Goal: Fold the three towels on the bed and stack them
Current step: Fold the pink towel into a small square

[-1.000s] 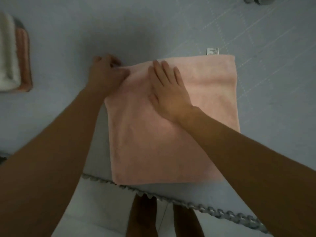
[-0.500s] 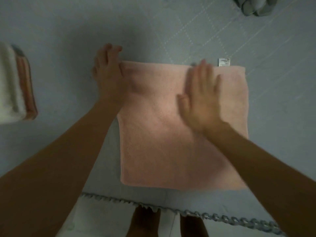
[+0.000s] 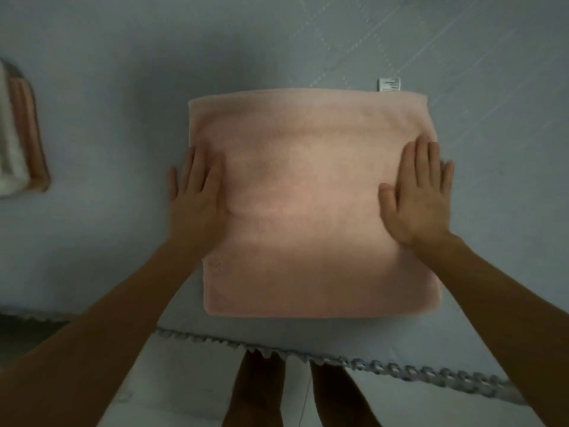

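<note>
A pink towel (image 3: 308, 204), folded into a rough square, lies flat on the pale blue bed (image 3: 107, 118) near its front edge. A white label (image 3: 389, 84) sticks out at its far right corner. My left hand (image 3: 195, 198) rests flat on the towel's left edge, fingers straight and pointing away from me. My right hand (image 3: 420, 195) lies flat on the right edge in the same way. Neither hand grips anything. At the far left sits a stack of folded towels (image 3: 18, 134), white over pink, cut off by the frame edge.
The bed's front edge carries a scalloped grey trim (image 3: 369, 363). Below it are the white floor and my bare legs (image 3: 261, 392). Quilted stitching lines cross the bedspread at the upper right (image 3: 462, 41).
Both hands have slid toward me and apart, from the towel's far edge and middle to its left and right sides. The towel now lies smoother and squarer.
</note>
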{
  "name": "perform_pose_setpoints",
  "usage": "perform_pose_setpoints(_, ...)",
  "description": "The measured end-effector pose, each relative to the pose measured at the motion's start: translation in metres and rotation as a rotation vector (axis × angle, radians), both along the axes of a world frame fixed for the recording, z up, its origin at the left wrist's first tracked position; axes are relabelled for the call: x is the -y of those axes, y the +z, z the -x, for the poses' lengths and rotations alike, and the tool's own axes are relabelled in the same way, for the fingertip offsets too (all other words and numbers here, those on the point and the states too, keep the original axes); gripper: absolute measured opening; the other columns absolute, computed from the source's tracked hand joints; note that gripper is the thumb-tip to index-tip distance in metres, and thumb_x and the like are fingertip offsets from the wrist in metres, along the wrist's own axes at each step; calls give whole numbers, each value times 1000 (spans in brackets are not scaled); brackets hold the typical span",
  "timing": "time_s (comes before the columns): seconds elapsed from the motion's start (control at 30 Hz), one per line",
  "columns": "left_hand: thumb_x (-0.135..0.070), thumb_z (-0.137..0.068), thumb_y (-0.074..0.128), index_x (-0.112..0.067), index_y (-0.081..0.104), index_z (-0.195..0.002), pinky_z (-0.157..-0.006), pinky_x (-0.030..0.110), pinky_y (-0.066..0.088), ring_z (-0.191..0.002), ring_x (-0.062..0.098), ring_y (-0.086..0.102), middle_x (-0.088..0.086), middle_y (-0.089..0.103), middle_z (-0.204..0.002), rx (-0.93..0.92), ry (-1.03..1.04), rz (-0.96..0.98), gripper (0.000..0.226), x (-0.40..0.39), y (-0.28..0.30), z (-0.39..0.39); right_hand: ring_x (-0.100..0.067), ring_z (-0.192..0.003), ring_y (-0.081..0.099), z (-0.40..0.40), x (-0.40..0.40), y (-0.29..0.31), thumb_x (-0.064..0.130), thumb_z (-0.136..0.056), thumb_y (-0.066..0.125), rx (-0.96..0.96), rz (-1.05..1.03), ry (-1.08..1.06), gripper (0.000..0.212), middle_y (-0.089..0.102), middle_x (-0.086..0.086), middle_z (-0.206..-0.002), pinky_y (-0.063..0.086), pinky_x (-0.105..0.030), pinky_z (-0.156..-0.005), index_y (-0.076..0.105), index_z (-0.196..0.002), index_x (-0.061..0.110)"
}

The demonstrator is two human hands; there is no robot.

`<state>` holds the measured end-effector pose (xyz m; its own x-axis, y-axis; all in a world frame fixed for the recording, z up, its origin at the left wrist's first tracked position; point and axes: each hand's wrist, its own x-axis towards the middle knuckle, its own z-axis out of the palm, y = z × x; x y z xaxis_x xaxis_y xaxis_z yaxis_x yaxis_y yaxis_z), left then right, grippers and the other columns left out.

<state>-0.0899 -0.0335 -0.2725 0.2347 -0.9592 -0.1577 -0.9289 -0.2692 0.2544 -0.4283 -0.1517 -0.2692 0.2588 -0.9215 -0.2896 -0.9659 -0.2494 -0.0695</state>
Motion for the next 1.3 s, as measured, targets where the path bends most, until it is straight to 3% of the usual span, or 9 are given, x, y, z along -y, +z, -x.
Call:
perform_pose_setpoints(0.27, -51, -100, 24, -24, 6, -157, -121, 56, 8, -153, 29, -2, 7, 0, -166, 22, -289, -142, 65, -49, -11, 108, -29, -151, 3, -45, -98, -12, 45, -98, 31, 118, -23, 467, 71, 7, -14, -164, 10, -55, -120, 16, -155, 6)
perform_pose_setpoints(0.47, -54, -98, 21, -23, 9, -157, -119, 55, 9, -152, 28, 6, 7, 5, -166, 82, 4, -251, 69, -135, -17, 44, -25, -152, -2, 78, -92, -19, 44, -95, 28, -23, -51, 175, 72, 3, -11, -165, 3, -53, -120, 8, -156, 10)
perform_pose_setpoints(0.53, -45, -99, 25, -16, 19, -156, -117, 59, 15, -150, 32, 17, 13, 16, -164, 129, 4, -254, 64, -147, -3, 41, -27, -152, -2, 100, -96, -7, 44, -97, 25, -56, -62, 106, 73, 3, -13, -165, 2, -55, -120, 7, -156, 6)
perform_pose_setpoints(0.67, -34, -95, 44, -11, 41, -147, -116, 55, 24, -146, 34, 29, 16, 26, -159, -18, -263, -101, 57, -162, 15, 62, -32, -151, 7, 116, -133, 14, 55, -94, 35, 2, -35, 405, 79, 9, -15, -164, -2, -55, -119, 15, -156, 10)
perform_pose_setpoints(0.77, -44, -85, 60, -9, 44, -144, -113, 56, 32, -143, 36, 33, 16, 35, -156, -93, -425, -131, 70, -166, 16, 72, -37, -141, 32, 116, -146, 15, 43, -82, 63, 115, -31, 524, 79, 35, -19, -153, 11, -53, -118, 36, -149, 12)
perform_pose_setpoints(0.9, -23, -82, 58, -5, 53, -138, -108, 53, 41, -136, 37, 45, 19, 45, -149, -69, -404, -136, 59, -152, 17, 57, -36, -116, 52, 109, -126, 12, 19, -57, 85, 184, -26, 475, 69, 60, -17, -125, 31, -46, -100, 63, -122, 10)
perform_pose_setpoints(1.0, 0, -80, 66, -2, 63, -127, -99, 50, 51, -127, 37, 56, 18, 56, -139, -112, -336, -92, 47, -153, 23, 57, -32, -103, 62, 99, -114, 24, 17, -62, 82, 291, -34, 447, 49, 67, -8, -115, 36, -39, -89, 68, -109, 14)
perform_pose_setpoints(1.17, -20, -84, 40, -7, 73, -107, -72, 36, 60, -90, 28, 74, 10, 74, -110, -215, -337, -132, 42, -174, 65, 41, -27, -84, 70, 115, -131, 66, 10, -71, 79, 333, -202, 483, 43, 74, -5, -108, 52, -36, -76, 70, -113, 15)
perform_pose_setpoints(1.3, -34, -83, 47, -18, 72, -106, -67, 21, 51, -79, 17, 72, -2, 75, -96, -310, -330, -292, 38, -182, 103, 23, -20, -60, 60, 118, -127, 104, 21, -75, 61, 327, -380, 324, 26, 63, 5, -67, 37, -17, -53, 60, -93, 40)
